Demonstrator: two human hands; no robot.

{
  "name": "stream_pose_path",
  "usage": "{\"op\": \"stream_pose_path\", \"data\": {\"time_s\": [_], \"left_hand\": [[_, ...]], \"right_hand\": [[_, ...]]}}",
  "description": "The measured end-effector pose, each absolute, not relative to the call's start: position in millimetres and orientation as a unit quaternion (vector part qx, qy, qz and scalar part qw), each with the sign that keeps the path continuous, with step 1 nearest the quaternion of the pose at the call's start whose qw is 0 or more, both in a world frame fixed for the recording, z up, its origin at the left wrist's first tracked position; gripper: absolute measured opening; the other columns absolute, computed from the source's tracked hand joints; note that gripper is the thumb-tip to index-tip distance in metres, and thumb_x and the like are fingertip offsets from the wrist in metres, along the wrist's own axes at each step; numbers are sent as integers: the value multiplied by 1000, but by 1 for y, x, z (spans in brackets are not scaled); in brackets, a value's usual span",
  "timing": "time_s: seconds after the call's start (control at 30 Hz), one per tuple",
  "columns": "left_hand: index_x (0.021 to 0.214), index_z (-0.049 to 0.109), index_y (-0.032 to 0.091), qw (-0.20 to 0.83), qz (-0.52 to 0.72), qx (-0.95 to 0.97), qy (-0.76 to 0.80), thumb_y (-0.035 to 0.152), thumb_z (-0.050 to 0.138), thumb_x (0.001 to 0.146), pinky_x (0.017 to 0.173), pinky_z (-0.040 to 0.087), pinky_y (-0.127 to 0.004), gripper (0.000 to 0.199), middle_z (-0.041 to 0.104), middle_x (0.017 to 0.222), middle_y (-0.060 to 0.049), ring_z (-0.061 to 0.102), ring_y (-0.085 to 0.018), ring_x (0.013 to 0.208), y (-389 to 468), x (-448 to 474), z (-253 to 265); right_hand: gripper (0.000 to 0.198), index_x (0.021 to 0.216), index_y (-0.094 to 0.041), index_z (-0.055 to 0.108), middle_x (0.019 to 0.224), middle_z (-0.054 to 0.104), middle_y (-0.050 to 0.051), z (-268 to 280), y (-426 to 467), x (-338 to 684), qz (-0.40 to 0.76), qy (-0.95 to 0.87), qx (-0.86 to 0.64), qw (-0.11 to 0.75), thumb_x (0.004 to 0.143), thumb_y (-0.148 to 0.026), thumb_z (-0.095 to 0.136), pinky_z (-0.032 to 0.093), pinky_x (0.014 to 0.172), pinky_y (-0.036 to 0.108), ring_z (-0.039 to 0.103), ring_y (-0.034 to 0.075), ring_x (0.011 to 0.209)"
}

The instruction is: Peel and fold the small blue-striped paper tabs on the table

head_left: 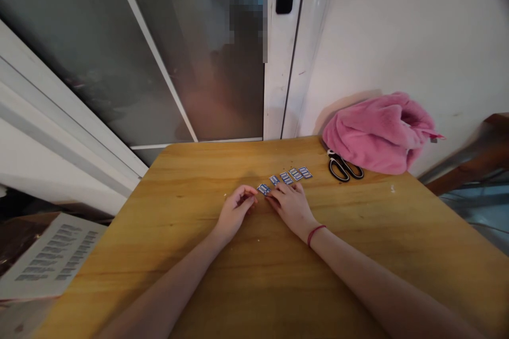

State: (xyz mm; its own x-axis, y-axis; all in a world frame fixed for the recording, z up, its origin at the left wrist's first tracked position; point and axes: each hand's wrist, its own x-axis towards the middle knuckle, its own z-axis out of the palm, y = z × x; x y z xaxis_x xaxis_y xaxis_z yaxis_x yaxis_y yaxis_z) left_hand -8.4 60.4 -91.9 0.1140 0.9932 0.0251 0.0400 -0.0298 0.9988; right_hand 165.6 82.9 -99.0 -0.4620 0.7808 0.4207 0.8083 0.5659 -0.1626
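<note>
Several small blue-and-white cards lie in a slanting row on the wooden table (191,275). The leftmost card (263,189) sits between my two hands. My right hand (292,206), with a red band at its wrist, has its thumb and index finger closed at the right edge of that card. Its other fingers rest by the neighbouring card (274,180) and partly cover the row. Just left of the row is my left hand (238,205), its fingers loosely curled and thumb apart from the index finger. That index fingertip is at the leftmost card's left edge; nothing shows in the hand.
Black-handled scissors (345,167) lie right of the cards, partly under a pink plush cloth item (382,132) against the wall. A sliding glass door (222,90) borders the table's far edge. On the left below stands a printed cardboard box (55,254).
</note>
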Motion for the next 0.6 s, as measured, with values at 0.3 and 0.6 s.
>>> {"op": "stream_pose_path", "data": {"time_s": [0.3, 0.6], "left_hand": [[84, 54, 18, 516, 465, 541, 474, 28, 54, 76, 55, 38, -21, 13, 56, 72, 1, 51, -10, 61, 60, -9, -92], [84, 53, 18, 504, 450, 558, 482, 26, 50, 78, 56, 37, -21, 11, 55, 72, 1, 49, -10, 61, 59, -8, -91]], "right_hand": [[18, 89, -25, 66, 88, 60, 4, -100, 80, 165, -33, -845, -484, 224, 87, -28, 48, 26, 73, 33, 52, 16, 75], [23, 103, -27, 62, 90, 58, 5, -97, 76, 162, -34, -836, -508, 203, 88, -28, 45, 26, 73, 33, 51, 16, 76]]}}
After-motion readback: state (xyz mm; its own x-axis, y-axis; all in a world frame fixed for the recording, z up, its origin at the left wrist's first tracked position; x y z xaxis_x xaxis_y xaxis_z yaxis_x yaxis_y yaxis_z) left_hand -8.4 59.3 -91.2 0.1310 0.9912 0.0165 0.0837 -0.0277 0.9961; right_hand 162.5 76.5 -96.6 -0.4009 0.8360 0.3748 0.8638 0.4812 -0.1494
